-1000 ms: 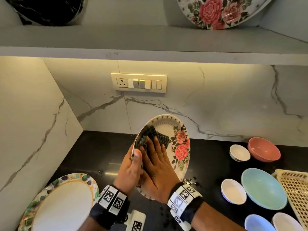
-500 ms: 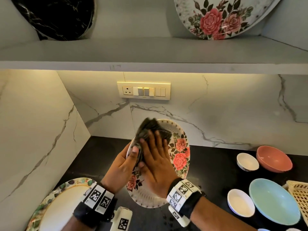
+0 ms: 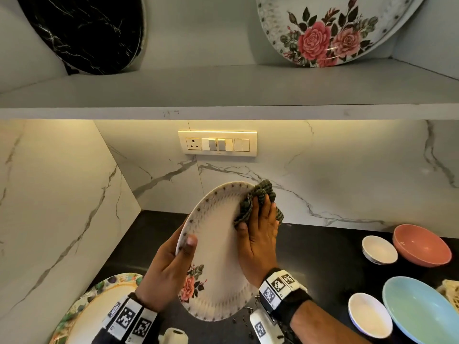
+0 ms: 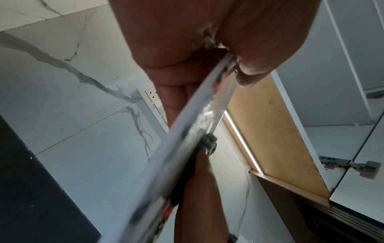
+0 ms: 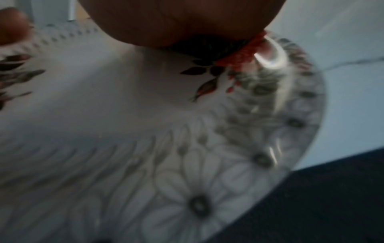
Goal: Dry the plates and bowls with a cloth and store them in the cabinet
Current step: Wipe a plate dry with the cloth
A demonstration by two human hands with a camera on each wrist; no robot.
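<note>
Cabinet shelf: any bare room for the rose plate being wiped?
Yes: the shelf is bare between the black marbled plate and the rose plate leaning at right. The counter is crowded right with bowls; dark counter behind the held plate looks free.

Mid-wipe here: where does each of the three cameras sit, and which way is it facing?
Head: above, looking forward and down at the counter and shelf; both hands show, left hand, right hand.
Left wrist: looks up along the plate edge at the wall; thumb and fingers show.
Right wrist: close on the plate face, blurred; palm shows.
All share the plate; head and left wrist share the cloth.
</note>
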